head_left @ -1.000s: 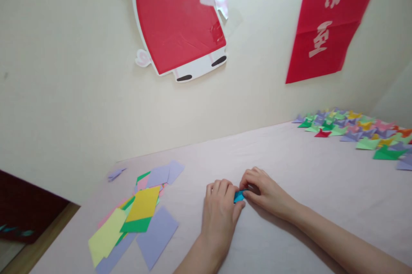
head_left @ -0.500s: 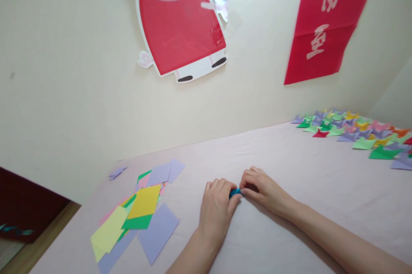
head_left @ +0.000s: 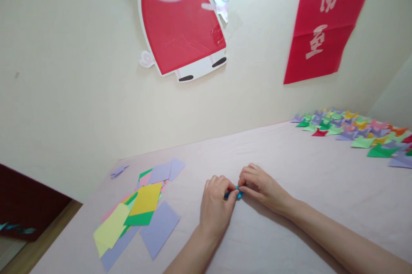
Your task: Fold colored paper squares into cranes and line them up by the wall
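A small folded piece of blue paper (head_left: 238, 194) is pinched between my two hands, just above or on the pale cloth surface (head_left: 273, 239). My left hand (head_left: 216, 201) grips its left side between thumb and index finger. From the right, my right hand (head_left: 262, 188) pinches the other end with thumb and fingertips. Much of the blue paper is hidden behind the fingers, so its full shape cannot be made out.
Loose coloured paper sheets (head_left: 146, 201) overlap on the left, with small purple pieces (head_left: 119, 171) beyond them. Rows of folded paper figures (head_left: 362, 141) stand at the far right. Behind rises a wall (head_left: 251, 94) bearing a red cartoon cutout (head_left: 183, 29) and a red banner (head_left: 322, 29).
The fingers have shifted slightly on the blue paper, and more of it shows below and between the fingertips. Both hands stay in nearly the same place.
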`<state>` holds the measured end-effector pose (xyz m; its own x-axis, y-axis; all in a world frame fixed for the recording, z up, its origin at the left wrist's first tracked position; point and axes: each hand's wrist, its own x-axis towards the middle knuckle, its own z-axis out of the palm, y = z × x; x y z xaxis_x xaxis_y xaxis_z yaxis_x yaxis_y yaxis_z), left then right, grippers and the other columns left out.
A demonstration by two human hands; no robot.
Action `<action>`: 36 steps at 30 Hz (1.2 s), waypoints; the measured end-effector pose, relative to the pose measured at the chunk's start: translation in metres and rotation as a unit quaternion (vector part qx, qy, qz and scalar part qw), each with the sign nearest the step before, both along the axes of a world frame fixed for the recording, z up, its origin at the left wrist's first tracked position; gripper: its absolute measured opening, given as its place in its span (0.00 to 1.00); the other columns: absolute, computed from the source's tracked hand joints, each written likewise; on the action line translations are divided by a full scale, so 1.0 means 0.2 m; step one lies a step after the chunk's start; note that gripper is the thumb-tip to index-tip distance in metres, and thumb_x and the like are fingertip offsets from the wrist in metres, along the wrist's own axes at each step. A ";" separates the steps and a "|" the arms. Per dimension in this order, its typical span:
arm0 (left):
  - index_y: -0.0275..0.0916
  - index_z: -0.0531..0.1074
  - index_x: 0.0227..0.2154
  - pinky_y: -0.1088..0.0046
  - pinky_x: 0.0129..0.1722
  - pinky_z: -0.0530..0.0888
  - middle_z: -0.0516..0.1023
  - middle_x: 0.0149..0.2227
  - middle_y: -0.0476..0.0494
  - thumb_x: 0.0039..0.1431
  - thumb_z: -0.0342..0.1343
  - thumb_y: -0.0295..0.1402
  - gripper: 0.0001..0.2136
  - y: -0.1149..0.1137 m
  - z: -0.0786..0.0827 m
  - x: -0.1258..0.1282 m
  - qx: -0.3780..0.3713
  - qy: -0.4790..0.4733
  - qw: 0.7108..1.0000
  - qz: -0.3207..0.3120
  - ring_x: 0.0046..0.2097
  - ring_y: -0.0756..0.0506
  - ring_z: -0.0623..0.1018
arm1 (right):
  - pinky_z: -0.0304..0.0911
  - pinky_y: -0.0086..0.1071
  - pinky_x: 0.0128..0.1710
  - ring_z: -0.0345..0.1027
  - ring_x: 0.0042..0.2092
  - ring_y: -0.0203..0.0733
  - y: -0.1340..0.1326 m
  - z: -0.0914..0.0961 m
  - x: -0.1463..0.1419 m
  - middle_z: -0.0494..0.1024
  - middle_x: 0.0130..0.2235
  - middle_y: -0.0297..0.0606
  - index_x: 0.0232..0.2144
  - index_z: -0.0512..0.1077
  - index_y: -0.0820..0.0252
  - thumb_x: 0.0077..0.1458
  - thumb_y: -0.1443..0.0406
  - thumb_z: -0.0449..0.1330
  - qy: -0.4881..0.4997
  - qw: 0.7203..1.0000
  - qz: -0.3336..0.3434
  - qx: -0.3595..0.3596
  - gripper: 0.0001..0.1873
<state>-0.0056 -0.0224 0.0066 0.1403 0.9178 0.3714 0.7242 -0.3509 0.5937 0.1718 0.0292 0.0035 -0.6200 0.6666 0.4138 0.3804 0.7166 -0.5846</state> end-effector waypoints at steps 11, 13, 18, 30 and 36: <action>0.41 0.69 0.29 0.70 0.37 0.63 0.72 0.29 0.51 0.61 0.55 0.32 0.05 0.02 -0.02 -0.04 -0.050 -0.131 0.989 0.048 0.34 0.46 0.70 | 0.58 0.38 0.41 0.62 0.38 0.45 0.04 0.00 0.04 0.71 0.31 0.36 0.28 0.67 0.56 0.61 0.62 0.54 0.113 0.987 -0.092 -0.068 0.10; 0.41 0.68 0.31 0.71 0.37 0.63 0.72 0.31 0.51 0.63 0.53 0.34 0.05 0.03 -0.03 -0.04 -0.054 -0.162 0.983 0.060 0.35 0.46 0.70 | 0.58 0.37 0.39 0.63 0.37 0.44 0.04 -0.01 0.03 0.71 0.32 0.36 0.27 0.68 0.56 0.61 0.60 0.53 0.132 0.978 -0.125 -0.104 0.11; 0.42 0.65 0.33 0.70 0.40 0.64 0.70 0.34 0.50 0.66 0.50 0.35 0.05 0.02 -0.02 -0.02 -0.015 -0.169 0.983 0.066 0.38 0.46 0.70 | 0.56 0.34 0.33 0.61 0.34 0.42 -0.02 -0.02 -0.07 0.69 0.28 0.34 0.24 0.68 0.57 0.57 0.53 0.57 0.134 0.964 -0.123 -0.194 0.16; 0.42 0.72 0.38 0.71 0.40 0.68 0.73 0.37 0.48 0.61 0.54 0.33 0.04 0.06 -0.03 0.00 -0.077 -0.227 0.969 0.058 0.39 0.46 0.72 | 0.60 0.33 0.37 0.64 0.36 0.41 0.00 -0.03 -0.16 0.71 0.32 0.35 0.29 0.70 0.56 0.58 0.58 0.57 0.216 0.952 -0.118 -0.181 0.09; 0.41 0.70 0.32 0.73 0.36 0.67 0.73 0.31 0.50 0.59 0.56 0.35 0.05 0.08 -0.04 -0.01 -0.127 -0.301 0.943 0.058 0.34 0.47 0.72 | 0.62 0.33 0.37 0.65 0.35 0.39 0.01 -0.06 -0.16 0.73 0.36 0.35 0.40 0.69 0.57 0.57 0.56 0.59 0.237 0.932 -0.080 -0.263 0.13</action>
